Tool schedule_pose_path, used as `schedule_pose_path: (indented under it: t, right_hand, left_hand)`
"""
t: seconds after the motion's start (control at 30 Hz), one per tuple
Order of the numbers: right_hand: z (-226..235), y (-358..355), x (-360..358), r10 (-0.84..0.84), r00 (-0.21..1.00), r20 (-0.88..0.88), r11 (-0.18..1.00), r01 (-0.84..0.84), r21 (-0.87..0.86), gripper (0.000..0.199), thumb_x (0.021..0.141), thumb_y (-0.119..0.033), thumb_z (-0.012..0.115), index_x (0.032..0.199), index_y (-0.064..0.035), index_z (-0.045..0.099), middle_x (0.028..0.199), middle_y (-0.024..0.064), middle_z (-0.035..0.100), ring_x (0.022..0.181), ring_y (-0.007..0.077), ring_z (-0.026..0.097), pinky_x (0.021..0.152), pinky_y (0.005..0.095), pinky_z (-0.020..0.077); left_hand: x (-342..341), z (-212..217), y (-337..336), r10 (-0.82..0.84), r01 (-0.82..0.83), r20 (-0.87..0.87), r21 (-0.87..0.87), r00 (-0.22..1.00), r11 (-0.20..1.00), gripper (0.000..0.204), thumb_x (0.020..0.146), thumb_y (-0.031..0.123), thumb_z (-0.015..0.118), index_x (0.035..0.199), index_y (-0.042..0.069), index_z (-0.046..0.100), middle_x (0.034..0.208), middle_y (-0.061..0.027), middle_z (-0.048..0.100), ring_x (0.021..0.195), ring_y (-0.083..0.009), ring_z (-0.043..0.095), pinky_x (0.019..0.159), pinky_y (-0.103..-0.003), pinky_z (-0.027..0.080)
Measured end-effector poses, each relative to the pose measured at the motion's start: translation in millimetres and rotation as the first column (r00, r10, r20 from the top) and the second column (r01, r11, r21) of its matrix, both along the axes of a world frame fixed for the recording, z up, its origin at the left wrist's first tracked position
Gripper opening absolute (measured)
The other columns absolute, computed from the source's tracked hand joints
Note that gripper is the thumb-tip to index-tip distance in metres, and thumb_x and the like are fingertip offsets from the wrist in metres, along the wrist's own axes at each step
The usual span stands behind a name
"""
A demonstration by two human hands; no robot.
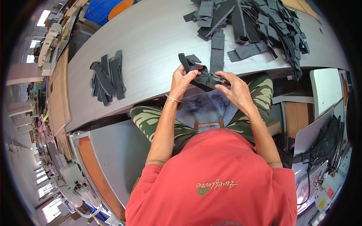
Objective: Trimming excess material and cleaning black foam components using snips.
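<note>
My left hand [183, 80] pinches a folded dark grey fabric strip [201, 75] at the table's front edge. Part of the strip loops up beside the thumb. On its right, my right hand [236, 90] is closed, fingers bent, around a small dark metallic tool [223, 80] that looks like thread snips, though the fingers hide most of it. Its tip meets the fabric. A flat chain of joined strips [217, 51] runs from the work back to a large heap of dark strips [256, 22] at the far right.
A smaller pile of dark strips [107, 77] lies on the left of the pale table [147, 49]. A blue crate [101, 12] and an orange round object [120, 8] stand beyond the far edge. Sewing machines [51, 41] line the left. A black bag [326, 137] hangs at right.
</note>
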State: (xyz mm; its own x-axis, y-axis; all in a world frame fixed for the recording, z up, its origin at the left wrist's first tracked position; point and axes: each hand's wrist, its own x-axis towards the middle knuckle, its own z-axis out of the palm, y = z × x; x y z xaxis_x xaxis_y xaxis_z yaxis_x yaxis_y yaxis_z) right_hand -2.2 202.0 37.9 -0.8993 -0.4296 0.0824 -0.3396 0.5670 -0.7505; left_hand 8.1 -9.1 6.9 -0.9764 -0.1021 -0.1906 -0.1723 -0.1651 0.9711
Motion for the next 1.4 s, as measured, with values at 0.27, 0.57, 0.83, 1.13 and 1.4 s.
schedule_pose_path:
  t: [0.27,0.57,0.83,1.13,1.4]
  right_hand:
    - [-8,-9,-19,0.104,0.925,-0.367,0.989,-0.056,0.137,0.017,0.079,-0.014,0.065,0.096,-0.0111,0.066,0.076,0.0051,0.058,0.076,0.0233,0.059,0.068,0.0366,0.0458]
    - [-23,-31,-29,0.269,0.848,-0.456,0.939,-0.125,0.321,0.006,0.079,-0.013,0.062,0.084,-0.0097,0.061,0.072,0.0039,0.055,0.071,0.0218,0.056,0.062,0.0350,0.0425]
    - [-22,-38,-33,0.297,0.843,-0.448,0.933,-0.158,0.322,0.008,0.080,-0.015,0.063,0.084,-0.0089,0.060,0.072,0.0052,0.056,0.072,0.0227,0.057,0.064,0.0362,0.0431]
    - [-22,-40,-35,0.309,0.841,-0.444,0.933,-0.176,0.314,0.007,0.080,-0.015,0.063,0.083,-0.0093,0.060,0.071,0.0061,0.057,0.072,0.0233,0.057,0.063,0.0371,0.0427]
    - [-18,-38,-32,0.102,0.993,-0.065,0.994,-0.099,0.048,0.012,0.082,-0.012,0.062,0.093,-0.0062,0.063,0.082,0.0108,0.064,0.077,0.0295,0.062,0.069,0.0379,0.0471]
  left_hand:
    - [-2,-6,0,0.000,0.000,0.017,0.021,1.000,1.000,0.027,0.085,0.009,0.059,0.109,-0.003,0.056,0.100,-0.0095,0.065,0.090,-0.0152,0.062,0.083,-0.028,0.047]
    - [-1,-4,3,0.016,-0.015,-0.006,0.041,1.000,0.999,0.029,0.085,0.006,0.058,0.111,-0.005,0.053,0.102,-0.0098,0.063,0.091,-0.0140,0.061,0.082,-0.026,0.048]
    - [0,-3,2,0.012,-0.011,-0.011,0.070,1.000,0.998,0.030,0.084,0.005,0.059,0.111,-0.005,0.053,0.103,-0.0104,0.063,0.092,-0.0143,0.060,0.084,-0.027,0.048]
    - [0,-7,1,0.032,-0.032,0.008,0.047,0.999,0.998,0.028,0.083,0.007,0.061,0.108,-0.004,0.055,0.098,-0.0081,0.063,0.088,-0.0116,0.060,0.080,-0.025,0.048]
    - [2,-6,0,0.048,-0.048,0.005,0.005,0.999,0.999,0.028,0.084,0.008,0.061,0.107,-0.005,0.055,0.097,-0.0067,0.063,0.087,-0.0101,0.058,0.078,-0.025,0.047]
